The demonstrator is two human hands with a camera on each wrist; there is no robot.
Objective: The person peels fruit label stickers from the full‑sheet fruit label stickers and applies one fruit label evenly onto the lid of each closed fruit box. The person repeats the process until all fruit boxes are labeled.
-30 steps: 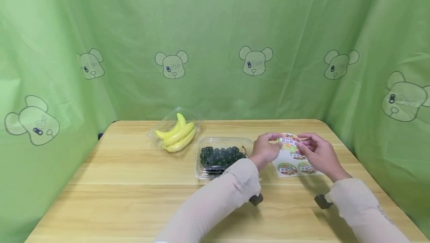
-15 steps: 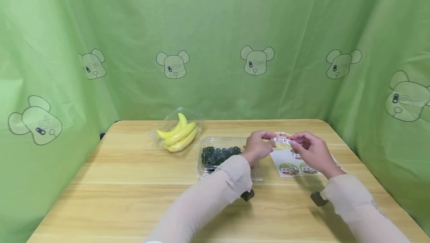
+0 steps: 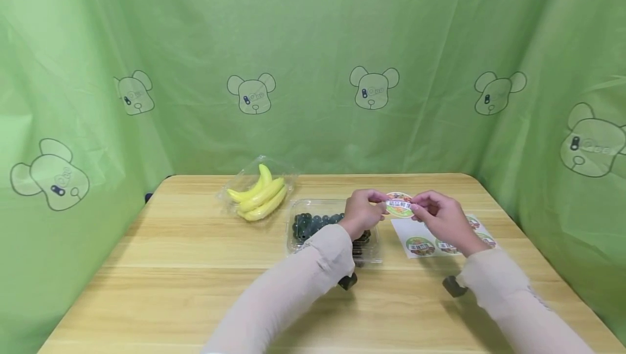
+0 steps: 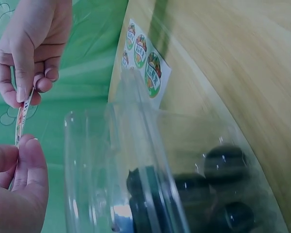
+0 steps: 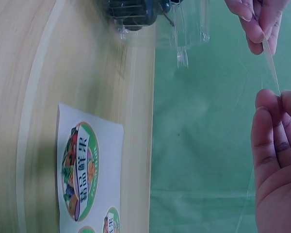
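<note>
An oval fruit sticker (image 3: 399, 205) is stretched between both hands above the table. My left hand (image 3: 362, 213) pinches its left edge, and my right hand (image 3: 444, 221) pinches its right edge between thumb and fingers. In the left wrist view the sticker (image 4: 21, 119) shows nearly edge-on. Below and left of the hands sits a clear plastic clamshell box (image 3: 293, 245) with dark grapes (image 3: 313, 225) inside; my left hand and sleeve cover part of it. Beneath my right hand lies a white sheet of stickers (image 3: 402, 229), partly hidden by that hand.
Yellow bananas (image 3: 261, 199) in clear wrapping lie at the back left of the wooden table (image 3: 195, 289). A green curtain (image 3: 313, 136) with bear-head prints surrounds the table at the back and sides. Dark wrist-worn pieces hang below both sleeves.
Both hands have moved left together with the sticker, from over the sticker sheet towards the grape box. More of the sheet shows now, while the left hand covers more of the box.
</note>
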